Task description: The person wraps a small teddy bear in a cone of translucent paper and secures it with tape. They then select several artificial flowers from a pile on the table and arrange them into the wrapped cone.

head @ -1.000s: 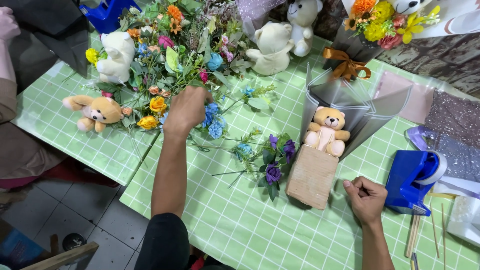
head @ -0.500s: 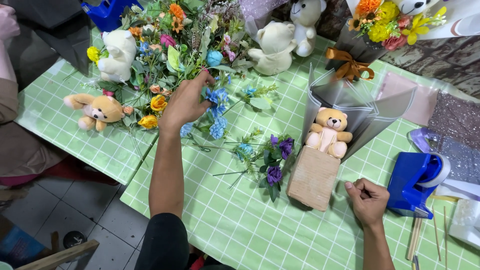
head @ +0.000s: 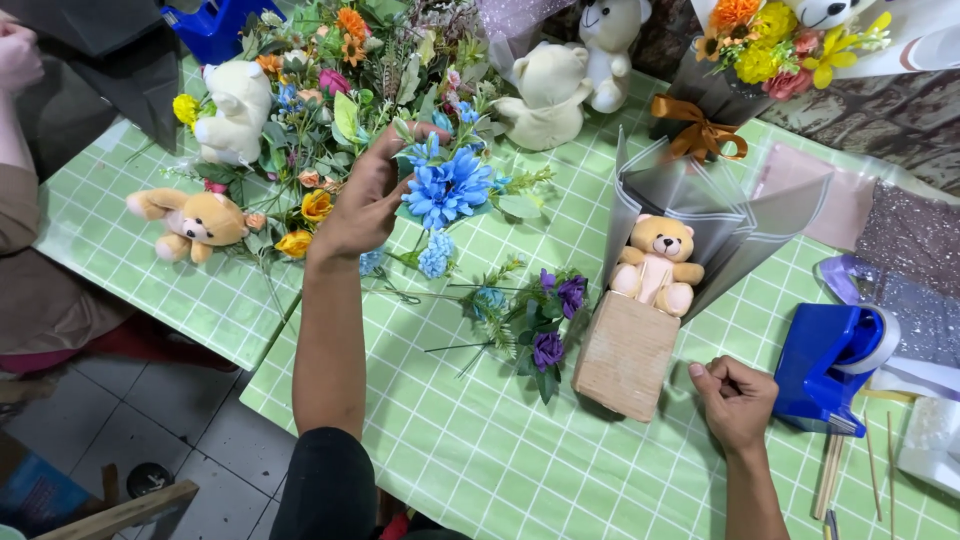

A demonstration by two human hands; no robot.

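My left hand (head: 362, 200) is closed around the stem of a blue artificial flower (head: 447, 187), lifted just above the pile of mixed artificial flowers (head: 340, 70). My right hand (head: 737, 401) rests loosely curled on the green checked tablecloth (head: 520, 460), beside a wooden block (head: 627, 354) and holding nothing. On that block sits a small tan teddy bear (head: 657, 264), backed by grey wrapping paper (head: 715, 205). A few purple and blue flower stems (head: 540, 315) lie loose between my two arms.
A blue tape dispenser (head: 836, 360) stands right of my right hand, wooden sticks (head: 830, 470) below it. White plush bears (head: 550, 95), a tan plush (head: 195, 222) and a finished bouquet (head: 770, 45) lie around. Another person's hand (head: 20, 55) is at far left.
My left hand has closed on a blue flower in the pile and lifted it up to the right, turning the bloom into view. My right hand has stayed put.
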